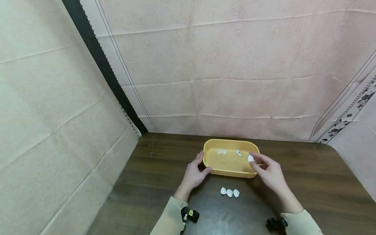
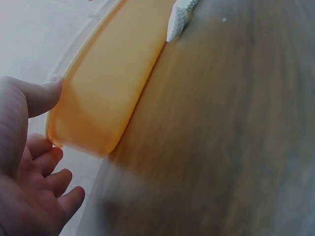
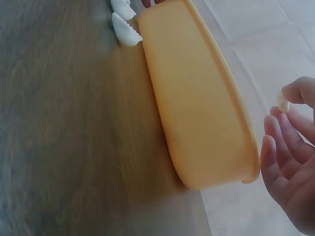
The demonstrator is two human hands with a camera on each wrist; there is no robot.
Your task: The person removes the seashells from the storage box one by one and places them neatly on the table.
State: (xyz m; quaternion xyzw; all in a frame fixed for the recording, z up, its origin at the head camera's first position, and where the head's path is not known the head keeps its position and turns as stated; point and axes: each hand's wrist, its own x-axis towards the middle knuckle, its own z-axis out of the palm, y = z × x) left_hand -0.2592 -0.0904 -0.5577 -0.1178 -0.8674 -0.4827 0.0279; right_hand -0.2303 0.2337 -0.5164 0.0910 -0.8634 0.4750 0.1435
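A yellow tray [image 1: 232, 173] stands on the table with small white pieces [image 1: 222, 152] inside, one pair toward its left and another pair [image 1: 239, 153] further right. My left hand [image 1: 194, 173] holds the tray's left front corner, thumb at the rim [image 2: 61, 93] and the other fingers round the end. Over the right end, my right hand [image 1: 268, 171] pinches a white dumpling-shaped piece [image 1: 250, 158] between thumb and fingertips; most of that piece is covered in the right wrist view. Three dumpling-shaped pieces [image 1: 229, 193] with crimped edges lie in a row in front of the tray.
The dark wooden table [image 1: 164, 182] ends at a pale patterned cloth wall [image 1: 235, 98] just behind the tray. Another cloth [image 1: 73, 137] hangs along the left side. A black camera [image 1: 192, 215] is strapped to the left wrist, another [image 1: 276, 224] to the right.
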